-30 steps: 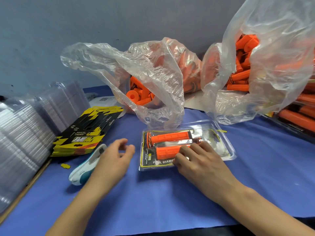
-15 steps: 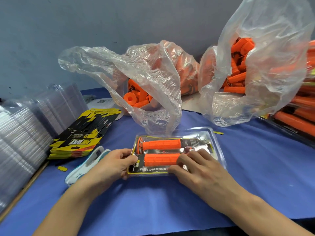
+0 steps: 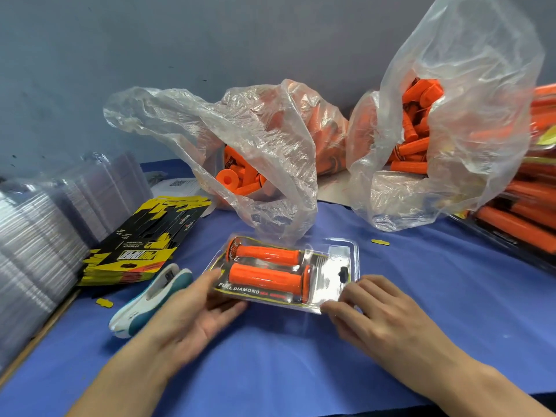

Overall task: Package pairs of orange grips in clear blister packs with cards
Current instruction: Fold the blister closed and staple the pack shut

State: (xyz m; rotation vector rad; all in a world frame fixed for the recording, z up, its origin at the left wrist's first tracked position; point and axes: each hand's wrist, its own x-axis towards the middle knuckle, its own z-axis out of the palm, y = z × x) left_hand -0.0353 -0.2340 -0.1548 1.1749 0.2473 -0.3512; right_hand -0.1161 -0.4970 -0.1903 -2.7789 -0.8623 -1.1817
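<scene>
A clear blister pack (image 3: 328, 266) sits at the middle of the blue tabletop (image 3: 421, 311), just in front of the person and held at both ends. Inside it two orange grips lie side by side and parallel: the far grip (image 3: 266, 254) has its flange to the left, the near grip (image 3: 264, 278) has its flange to the right. Beneath them shows a black and yellow card (image 3: 240, 291) printed FULL DIAMOND. The left hand (image 3: 192, 311) grips the pack's left end, thumb on top and fingers curled underneath. The right hand (image 3: 382, 311) holds the near right corner, its bent fingertips on the clear plastic and its thumb at the near edge. Just left of the left hand lies a white and teal hand tool (image 3: 153, 299), and beyond that a fanned stack of yellow and black cards (image 3: 141, 251). Against the far left edge stand rows of empty clear blisters (image 3: 45, 236). Behind the pack a crumpled plastic bag (image 3: 264, 152) slumps open with loose orange grips inside, its lip touching the pack's far edge; a second, taller bag (image 3: 451, 130) of grips stands to its right. At the far right, filled packs (image 3: 526, 212) are piled up. Two small yellow cut-outs lie on the tabletop, one (image 3: 380, 242) right of the pack, one (image 3: 104, 302) near the tool
</scene>
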